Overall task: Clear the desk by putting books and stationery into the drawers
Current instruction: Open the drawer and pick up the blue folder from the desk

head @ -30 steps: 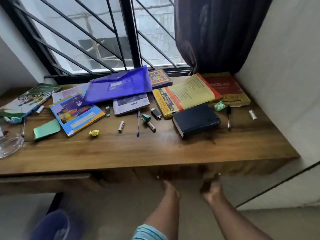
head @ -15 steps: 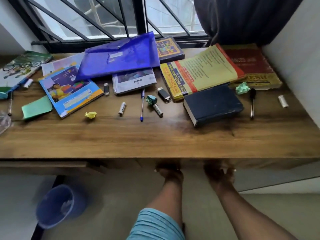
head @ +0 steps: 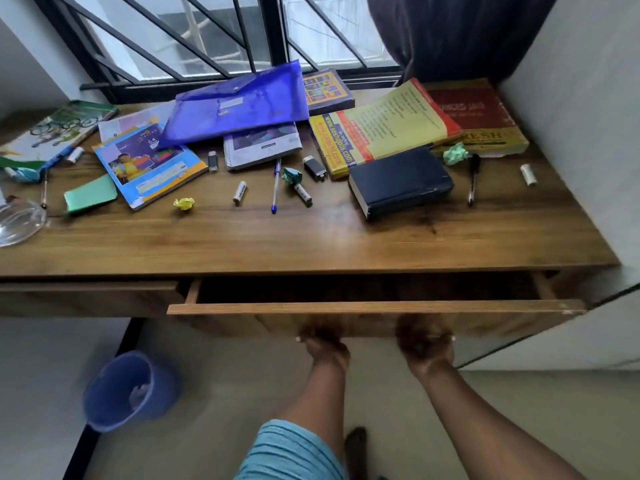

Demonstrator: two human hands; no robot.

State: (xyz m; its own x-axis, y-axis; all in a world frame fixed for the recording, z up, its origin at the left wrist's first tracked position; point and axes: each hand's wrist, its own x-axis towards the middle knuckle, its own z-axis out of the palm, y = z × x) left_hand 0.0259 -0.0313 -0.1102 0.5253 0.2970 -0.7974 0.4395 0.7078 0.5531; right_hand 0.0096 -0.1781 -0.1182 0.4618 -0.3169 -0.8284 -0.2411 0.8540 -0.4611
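Observation:
The right-hand drawer under the wooden desk stands partly pulled out, its inside dark. My left hand and my right hand both grip the bottom edge of its front panel from below. On the desk lie a dark blue book, a yellow book, a red book, a purple plastic folder, a blue picture book, a blue pen, a black pen and several batteries and paper balls.
The left drawer is closed. A blue waste bin stands on the floor at the left. A clear glass dish sits at the desk's left edge. White walls close in on the right; a barred window is behind.
Both hands, which were under the desk's front edge, have pulled the right drawer out toward me. The view has shifted closer to the desk.

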